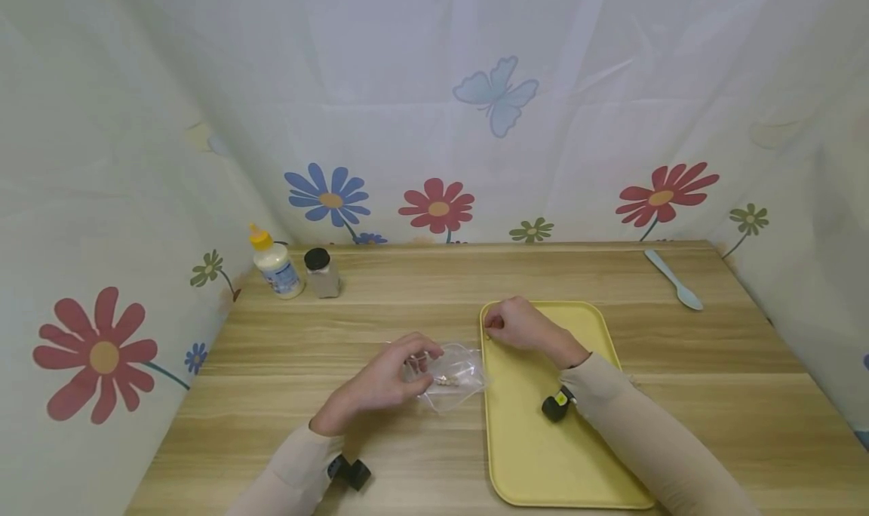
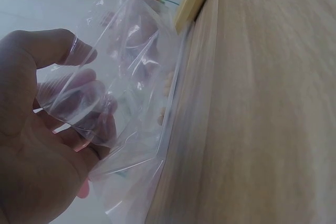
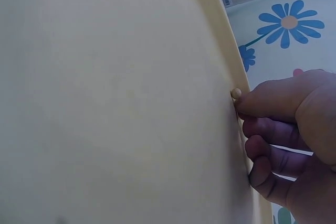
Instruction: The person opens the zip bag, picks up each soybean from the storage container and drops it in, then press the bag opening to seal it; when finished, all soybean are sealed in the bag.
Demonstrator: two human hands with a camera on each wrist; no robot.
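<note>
A clear plastic bag (image 1: 456, 384) lies on the table left of the yellow tray (image 1: 536, 456), with several small pale pieces (image 1: 446, 381) inside. My left hand (image 1: 390, 376) holds the bag near its left end, thumb and curled fingers apart; in the left wrist view, the plastic (image 2: 139, 72) stretches across the fingers (image 2: 86, 98). Over the tray's far left corner, my right hand (image 1: 519, 326) has its fingers curled at the rim. There, a small round pale bean-like piece (image 3: 236, 93) sits at the thumb tip. How firmly it is pinched is partly hidden.
At the back left stand a yellow-capped bottle (image 1: 277, 267) and a black-lidded clear jar (image 1: 322, 273). A pale blue spoon (image 1: 674, 280) lies at the back right. Flowered curtains (image 1: 434, 124) border the table.
</note>
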